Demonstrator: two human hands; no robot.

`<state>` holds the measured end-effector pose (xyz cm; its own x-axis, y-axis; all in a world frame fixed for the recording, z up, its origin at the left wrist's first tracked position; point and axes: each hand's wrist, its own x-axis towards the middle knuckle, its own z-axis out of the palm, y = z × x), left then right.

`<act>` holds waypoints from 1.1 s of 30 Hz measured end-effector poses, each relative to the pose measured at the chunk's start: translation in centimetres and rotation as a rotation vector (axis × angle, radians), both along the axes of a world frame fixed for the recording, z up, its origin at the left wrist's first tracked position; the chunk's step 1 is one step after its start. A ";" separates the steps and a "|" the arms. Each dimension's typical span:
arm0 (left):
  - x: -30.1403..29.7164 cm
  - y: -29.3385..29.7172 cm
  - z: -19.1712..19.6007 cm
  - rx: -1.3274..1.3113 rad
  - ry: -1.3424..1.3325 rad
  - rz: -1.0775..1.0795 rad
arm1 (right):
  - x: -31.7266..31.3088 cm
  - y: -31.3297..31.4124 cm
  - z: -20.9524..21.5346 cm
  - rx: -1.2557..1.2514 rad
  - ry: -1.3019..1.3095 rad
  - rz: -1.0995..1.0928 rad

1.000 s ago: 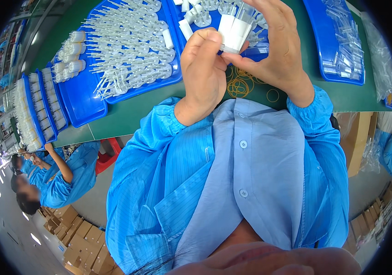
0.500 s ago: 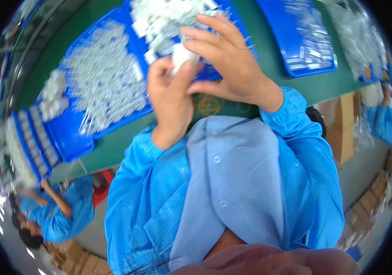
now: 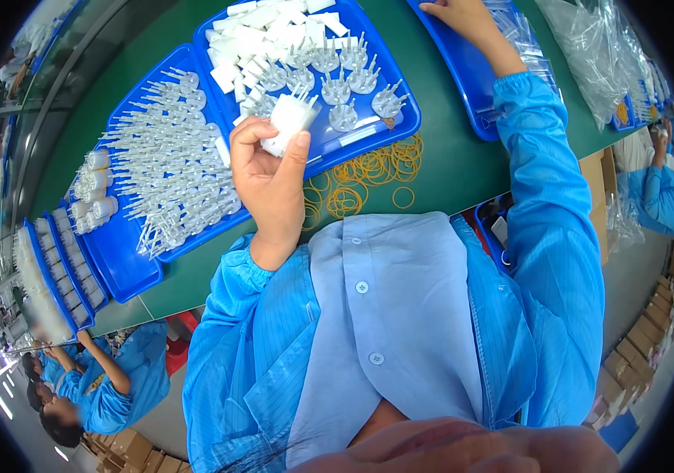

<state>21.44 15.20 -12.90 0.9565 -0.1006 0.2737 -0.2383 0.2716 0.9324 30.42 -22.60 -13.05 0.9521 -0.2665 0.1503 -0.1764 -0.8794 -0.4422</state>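
Green worktop (image 3: 443, 177) shows bare in a band between the middle tray (image 3: 409, 118) and the right tray (image 3: 475, 110), and in a strip along its near edge, which passes just in front of the person's shirt. The left tray (image 3: 124, 272) and the middle tray stand close together, leaving little room between their rims; the left tray's near end is bare blue, as is much of the right tray's left side. Clear plastic bags (image 3: 585, 55) crowd the far right of the worktop.

One white cluster (image 3: 293, 124), its thin prongs pointing up and away, is above the near left part of the middle tray. The left hand (image 3: 272, 189) grips it between thumb and curled fingers. The right hand (image 3: 467, 20) reaches over the right tray, fingers bunched near its left rim — whether they pinch anything, I cannot tell.

As for counts: roughly ten clear pronged discs (image 3: 337, 88) stand in the middle tray, beside a pile of white cylinders (image 3: 262, 35) too jumbled to number. One white cylinder lies apart at the left tray's right side, next to a dense mass of pronged pieces (image 3: 175, 158). Two narrow trays (image 3: 57, 272) sit at the far left. Yellow rubber bands (image 3: 380, 162) overlap, perhaps a few dozen, while one (image 3: 403, 197) lies alone. Clear parts (image 3: 538, 67) fill the right tray's far side — uncountable from this view.
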 end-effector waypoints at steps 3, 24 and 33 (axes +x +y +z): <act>0.1 0.1 -0.2 -0.059 0.064 -0.070 | -1.2 -1.0 -0.7 -0.216 -0.045 -0.036; 0.0 0.7 0.2 -0.075 0.040 -0.039 | -7.8 13.1 3.7 1.447 -0.388 0.417; 0.1 0.7 1.1 -0.051 -0.031 -0.045 | -8.2 15.5 1.9 1.442 -0.198 0.609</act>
